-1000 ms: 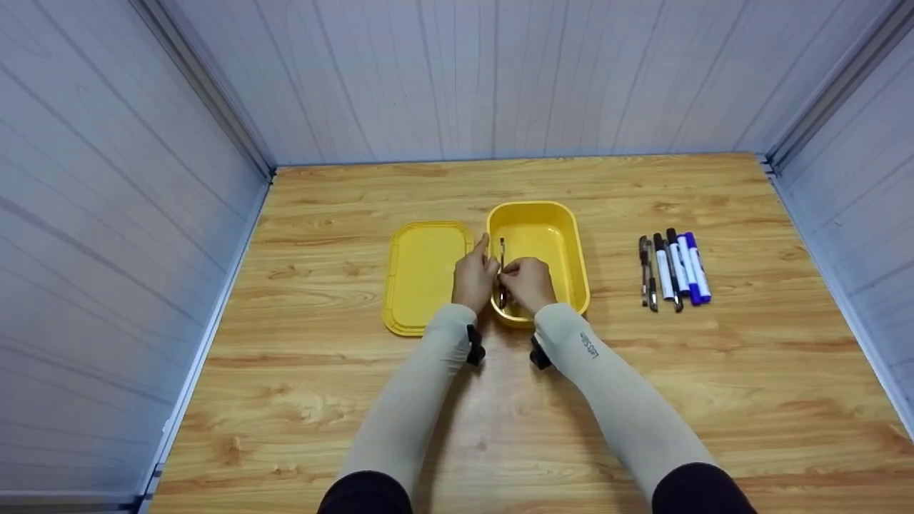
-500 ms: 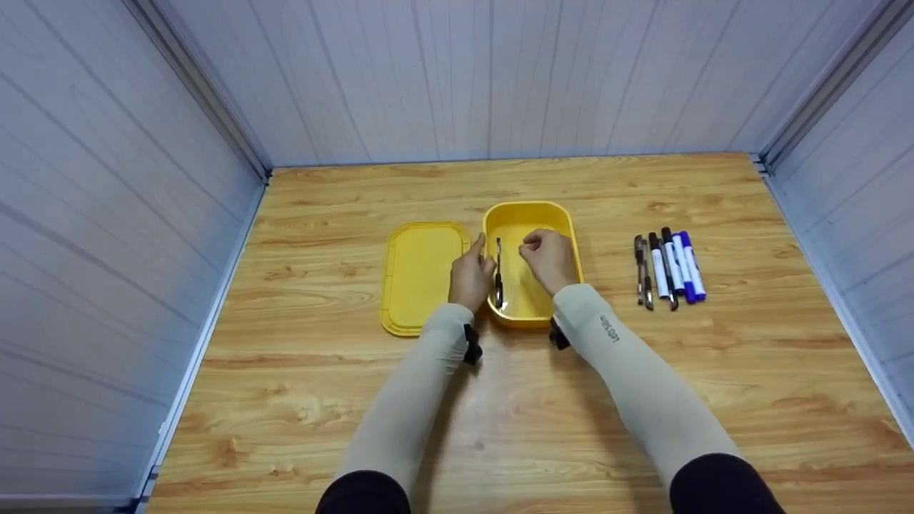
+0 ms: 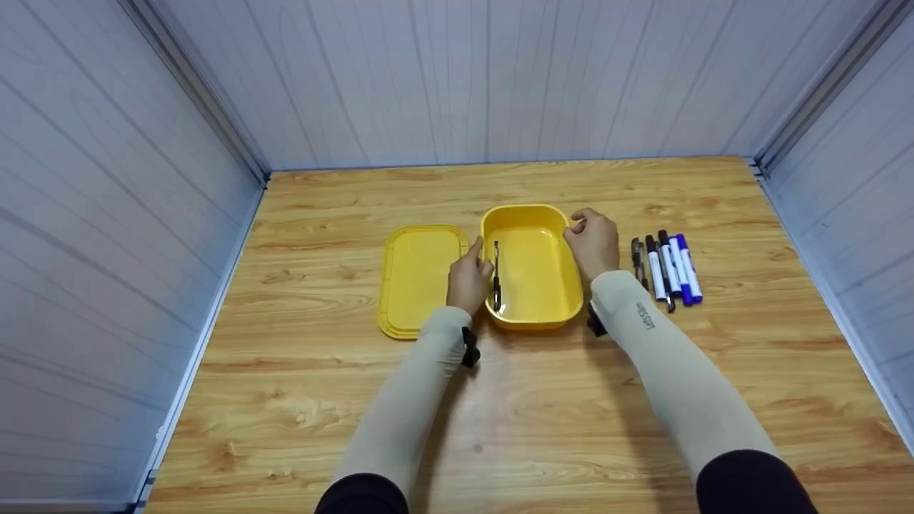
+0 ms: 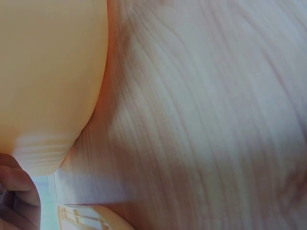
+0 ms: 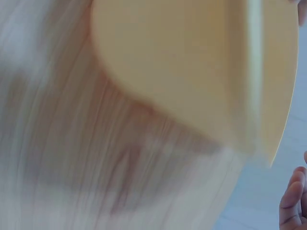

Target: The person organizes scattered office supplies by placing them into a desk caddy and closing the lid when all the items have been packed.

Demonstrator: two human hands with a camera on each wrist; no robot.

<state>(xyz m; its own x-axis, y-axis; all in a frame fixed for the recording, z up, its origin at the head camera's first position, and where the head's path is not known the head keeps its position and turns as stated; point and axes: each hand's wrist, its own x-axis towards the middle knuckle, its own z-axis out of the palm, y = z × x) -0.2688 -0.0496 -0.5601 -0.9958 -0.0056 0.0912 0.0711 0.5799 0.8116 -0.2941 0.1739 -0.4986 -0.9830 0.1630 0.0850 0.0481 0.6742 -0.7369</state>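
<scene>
My left hand (image 3: 468, 280) is at the left wall of the yellow plastic box (image 3: 534, 323), with its thumb over the rim and its index finger along the outside. A gel pen (image 3: 497, 285) with a dark grip lies lengthwise inside the box, near that left wall. My right hand (image 3: 595, 241) is over the box's right rim, fingers loosely bent and holding nothing. In the left wrist view, curled fingers (image 4: 21, 191) show beside the box wall (image 4: 48, 86). The right wrist view catches the box's side (image 5: 168, 57) and a few bent fingers (image 5: 292, 199).
A yellow lid (image 3: 423, 282) lies flat left of the box. Right of my right hand, several whiteboard markers (image 3: 677, 260) with black or blue caps lie side by side with dark pens (image 3: 638, 257). Pale panels (image 3: 457, 78) wall in the wooden table (image 3: 300, 400).
My right hand has let go of the gel pen inside the box and moved right, over to the right rim. The left hand stays at the box's left wall.
</scene>
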